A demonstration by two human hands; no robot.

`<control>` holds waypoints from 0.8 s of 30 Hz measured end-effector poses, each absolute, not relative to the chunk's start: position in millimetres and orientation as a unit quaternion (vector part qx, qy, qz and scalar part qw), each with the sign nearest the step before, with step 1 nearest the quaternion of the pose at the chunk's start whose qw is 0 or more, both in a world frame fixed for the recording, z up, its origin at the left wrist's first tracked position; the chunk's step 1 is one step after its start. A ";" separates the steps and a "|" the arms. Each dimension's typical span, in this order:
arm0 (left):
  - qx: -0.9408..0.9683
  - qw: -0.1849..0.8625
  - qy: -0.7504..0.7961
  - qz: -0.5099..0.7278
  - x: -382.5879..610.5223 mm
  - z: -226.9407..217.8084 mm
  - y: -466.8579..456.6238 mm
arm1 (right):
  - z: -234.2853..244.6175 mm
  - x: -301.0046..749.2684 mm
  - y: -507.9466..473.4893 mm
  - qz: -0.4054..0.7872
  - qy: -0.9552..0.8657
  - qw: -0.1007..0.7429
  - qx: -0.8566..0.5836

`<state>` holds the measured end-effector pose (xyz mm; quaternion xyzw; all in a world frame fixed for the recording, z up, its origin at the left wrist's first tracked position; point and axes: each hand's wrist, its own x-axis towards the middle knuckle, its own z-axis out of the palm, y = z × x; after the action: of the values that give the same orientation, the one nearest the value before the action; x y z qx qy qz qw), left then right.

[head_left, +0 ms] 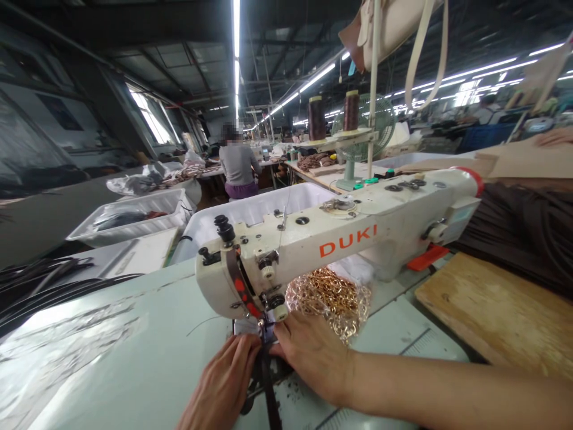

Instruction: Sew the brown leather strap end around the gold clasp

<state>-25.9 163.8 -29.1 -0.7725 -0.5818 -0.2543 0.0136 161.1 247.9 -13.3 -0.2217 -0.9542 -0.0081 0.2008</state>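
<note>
Left fingers (242, 346) and right fingers (286, 330) bent beside dark strap (270, 391), hold unclear, strap cut off below

Dark, narrow strap (270, 391) runs lengthwise between left hand (227, 375) and right hand (313, 353), its near length extending back past the fingertips.

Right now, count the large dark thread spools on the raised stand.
2: the left spool and the right spool, beside the upright pole. Another hidden behind them cannot be ruled out.

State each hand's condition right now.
Left hand: fingers curled at the dark strap; grip cannot be told.
Right hand: fingers beside the strap; grip cannot be told.
</note>
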 end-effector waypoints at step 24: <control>-0.673 0.080 -0.718 -0.159 -56.2 12.0 158.6 | 2.7 175.5 256.9 0.033 -0.958 0.159 -0.235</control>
<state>-56.2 158.6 12.0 -0.6731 -0.7178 -0.1590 0.0801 175.5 256.9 2.7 -0.2349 -0.9584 0.0325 0.1587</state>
